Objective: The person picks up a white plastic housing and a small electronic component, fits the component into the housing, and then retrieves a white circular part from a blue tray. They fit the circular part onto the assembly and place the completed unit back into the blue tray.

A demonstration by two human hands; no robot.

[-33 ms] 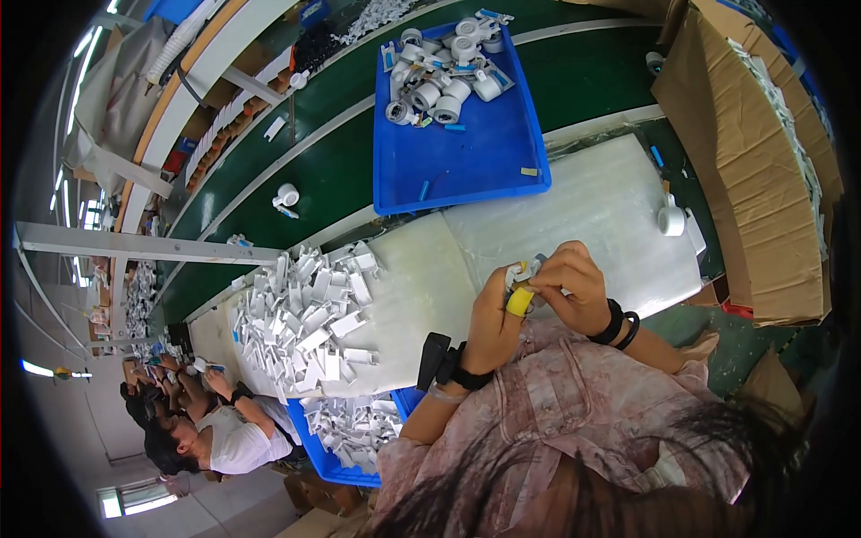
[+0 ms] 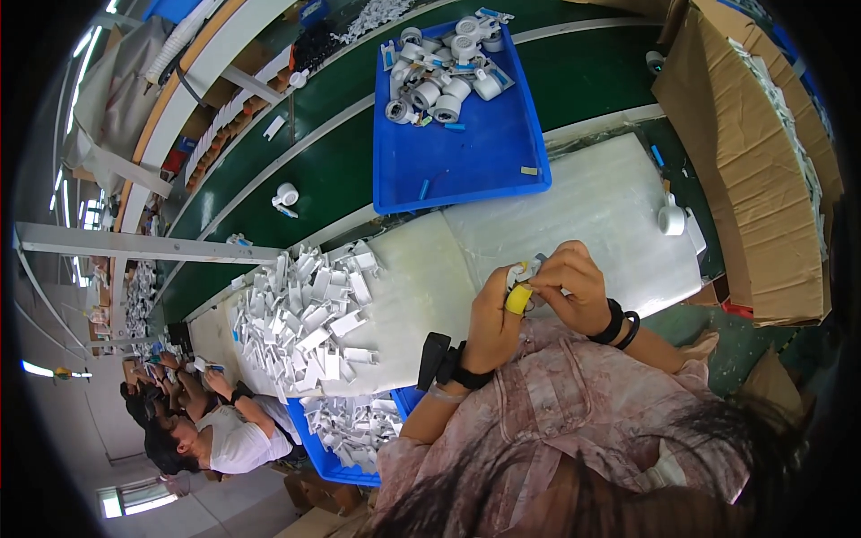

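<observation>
My left hand point(image 2: 495, 316) and my right hand point(image 2: 576, 285) meet close in front of my body, over the near edge of the white-topped table. Both have their fingers closed around a small white and grey part point(image 2: 514, 274), mostly hidden by the fingers. A bright yellow band point(image 2: 517, 299) shows between the hands; I cannot tell whether it is on a finger or on the part. Beyond them is a blue tray point(image 2: 457, 166) with white round housings point(image 2: 447, 109) piled at its far end.
White plastic pieces point(image 2: 309, 314) lie heaped at the left, above a blue bin point(image 2: 309, 439) of similar pieces. A cardboard box point(image 2: 753, 179) stands at the right, near a white round housing point(image 2: 671, 218). A green conveyor point(image 2: 336, 166) runs behind. Another person point(image 2: 242, 435) works at far left.
</observation>
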